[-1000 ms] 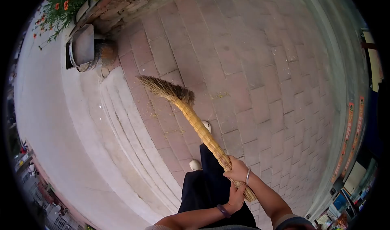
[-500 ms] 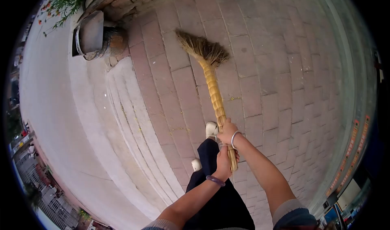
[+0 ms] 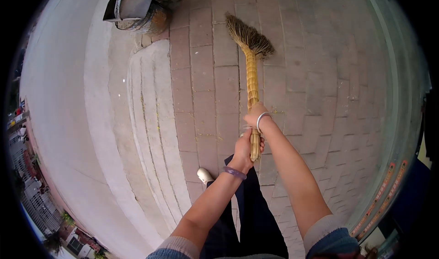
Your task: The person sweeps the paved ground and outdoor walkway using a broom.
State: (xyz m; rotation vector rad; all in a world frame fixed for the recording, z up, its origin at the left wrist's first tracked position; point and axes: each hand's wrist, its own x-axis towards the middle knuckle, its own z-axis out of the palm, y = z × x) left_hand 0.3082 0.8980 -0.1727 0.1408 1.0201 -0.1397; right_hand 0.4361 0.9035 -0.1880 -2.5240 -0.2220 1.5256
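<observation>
A straw hand broom (image 3: 252,76) reaches away from me over the brick paving, its dark, splayed bristles at the far end. My right hand (image 3: 257,114) wraps round the middle of its bound yellow handle, with a silver bangle at the wrist. Lower down, my left hand (image 3: 244,145) is closed round the handle close to its butt end; a purple bangle circles that wrist. Whether the bristles touch the bricks I cannot tell.
A worn bucket (image 3: 155,18) with a metal dustpan (image 3: 136,0) on top stands at the upper left. Pale concrete edging (image 3: 153,103) runs along the left of the brick paving (image 3: 203,78). My white shoe (image 3: 204,175) shows below.
Both hands and the broom have moved forward and a little to the right in view. The bucket and dustpan now appear higher and further right as the camera has shifted.
</observation>
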